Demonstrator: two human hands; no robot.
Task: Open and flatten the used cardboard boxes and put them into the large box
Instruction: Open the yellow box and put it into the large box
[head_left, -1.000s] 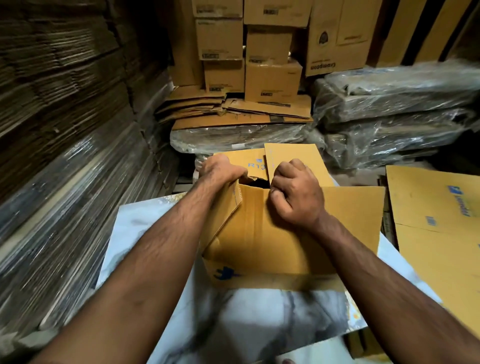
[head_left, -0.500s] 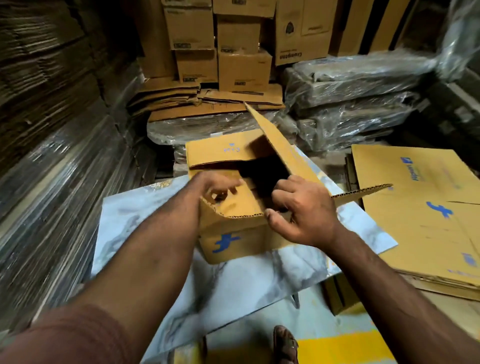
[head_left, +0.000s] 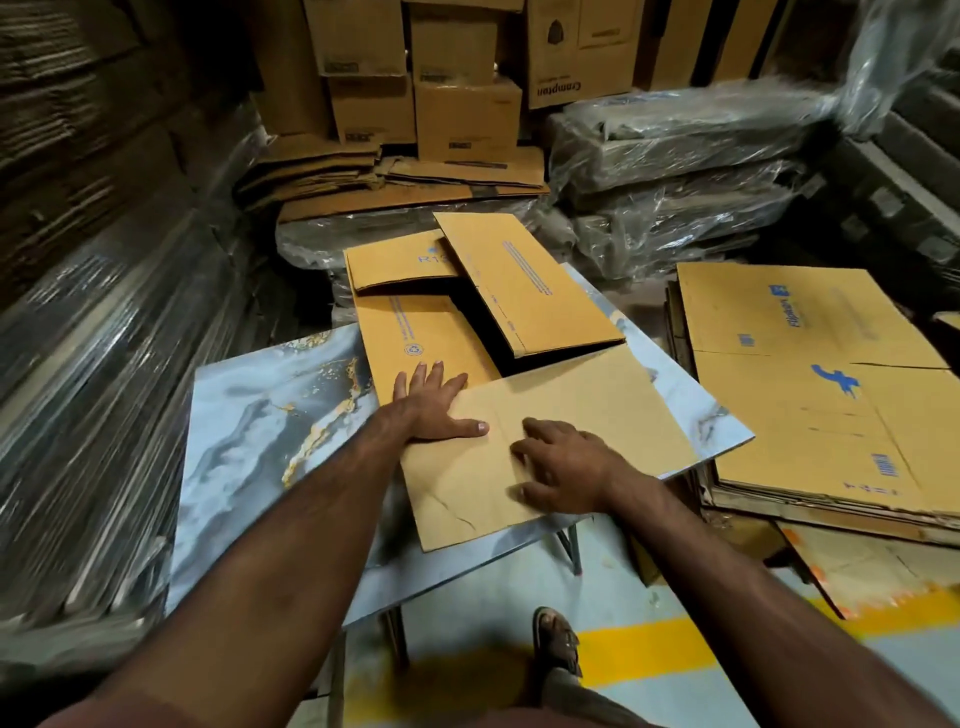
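Your yellow-brown corrugated cardboard box (head_left: 498, 374) lies opened out and nearly flat on the marble-patterned blue-grey bench (head_left: 270, 415); take the bench as your landmark. The box covers the bench's middle and far right part, and its plain near panel hangs slightly over the bench's near edge. Toward the far edge of the bench, one long flap with a blue dotted line is tilted up over a dark gap, and a shorter flap printed "R1" lies beside it on the left.

Your left hand (head_left: 434, 402) rests palm down where the near panel meets the printed panel, its grip spread, fingers straight and thumb stretched out along the cardboard. Your right hand (head_left: 563, 467) presses on the near panel just beside it, toward the bench's near edge; its fingers are bent at the knuckles with the tips on the cardboard, and they close around nothing.

Right of the bench sits a stack of flattened yellow cardboard sheets (head_left: 810, 384) with blue printing. Beyond the bench stand brown stacked cartons (head_left: 457, 104) above more flattened board, with plastic-wrapped bundles (head_left: 675, 171) next to them. Left of the bench, wrapped cardboard stacks (head_left: 93, 364) rise like a wall. Below the bench's near edge, your sandalled foot (head_left: 558, 644) stands on a grey floor with a yellow painted stripe (head_left: 665, 649).
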